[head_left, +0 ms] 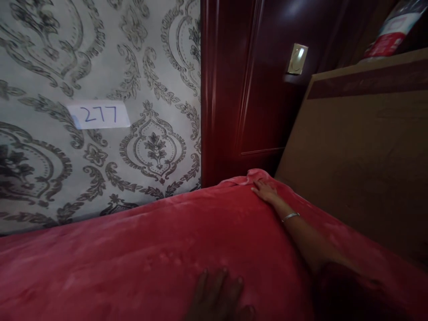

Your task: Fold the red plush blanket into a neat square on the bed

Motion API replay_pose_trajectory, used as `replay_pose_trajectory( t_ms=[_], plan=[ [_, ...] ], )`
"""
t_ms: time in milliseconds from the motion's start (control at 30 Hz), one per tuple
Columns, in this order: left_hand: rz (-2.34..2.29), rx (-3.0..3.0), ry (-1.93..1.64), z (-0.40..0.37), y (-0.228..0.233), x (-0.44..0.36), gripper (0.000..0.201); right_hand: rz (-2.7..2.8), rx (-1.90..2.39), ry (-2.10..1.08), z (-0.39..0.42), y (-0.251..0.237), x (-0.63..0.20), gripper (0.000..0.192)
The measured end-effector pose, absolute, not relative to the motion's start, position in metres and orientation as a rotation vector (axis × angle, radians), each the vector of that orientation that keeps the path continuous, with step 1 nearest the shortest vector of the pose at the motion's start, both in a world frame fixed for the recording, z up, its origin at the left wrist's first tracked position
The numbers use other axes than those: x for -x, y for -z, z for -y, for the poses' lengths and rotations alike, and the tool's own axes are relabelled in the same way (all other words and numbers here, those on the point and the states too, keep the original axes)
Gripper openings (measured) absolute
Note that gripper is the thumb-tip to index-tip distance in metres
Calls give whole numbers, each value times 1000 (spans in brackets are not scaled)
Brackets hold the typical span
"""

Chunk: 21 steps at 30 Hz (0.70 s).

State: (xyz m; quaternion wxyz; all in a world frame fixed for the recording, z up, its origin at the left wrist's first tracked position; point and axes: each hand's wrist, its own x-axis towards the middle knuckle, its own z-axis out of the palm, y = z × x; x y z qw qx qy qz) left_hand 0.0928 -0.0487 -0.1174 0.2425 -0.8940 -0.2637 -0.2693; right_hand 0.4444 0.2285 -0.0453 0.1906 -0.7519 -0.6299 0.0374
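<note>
A red plush blanket (pixel 187 236) covers the broad flat surface in front of me, and its far edge is bunched into a small fold (pixel 256 174) near the corner. My right hand (pixel 265 191), with a silver bangle on the wrist, reaches to that corner and lies palm down on the cloth just beside the fold, fingers stretched out. At the bottom of the view, my left hand (pixel 219 296) rests on the blanket with its fingers spread; it is dim and partly cut off by the frame edge.
A patterned grey wall (pixel 154 147) bearing a paper marked 277 (pixel 98 114) rises behind the blanket. Right of it stands a dark red wooden panel (pixel 227 89) with a gold switch plate (pixel 297 59). A large cardboard box (pixel 361 147) borders the right side, with a red-labelled bottle (pixel 393 35) above it.
</note>
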Motion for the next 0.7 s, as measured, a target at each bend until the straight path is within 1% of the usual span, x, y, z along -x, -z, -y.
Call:
replay_pose_trajectory(
  t_ms=[100, 267, 400, 533, 700],
  plan=[
    [561, 2463, 691, 43, 106, -85, 40, 1813, 2148, -122, -222, 52, -440, 56],
    [539, 2382, 725, 43, 97, -87, 37, 1851, 2151, -119, -218, 46, -440, 54],
    [526, 2328, 755, 43, 93, -91, 39, 1860, 2132, -68, -203, 40, -462, 52],
    [510, 2336, 779, 41, 89, -92, 37, 1839, 2182, -62, -184, 45, -490, 55],
    [469, 2336, 726, 39, 86, -89, 38, 1838, 2180, -68, -191, 54, -506, 58]
  ],
)
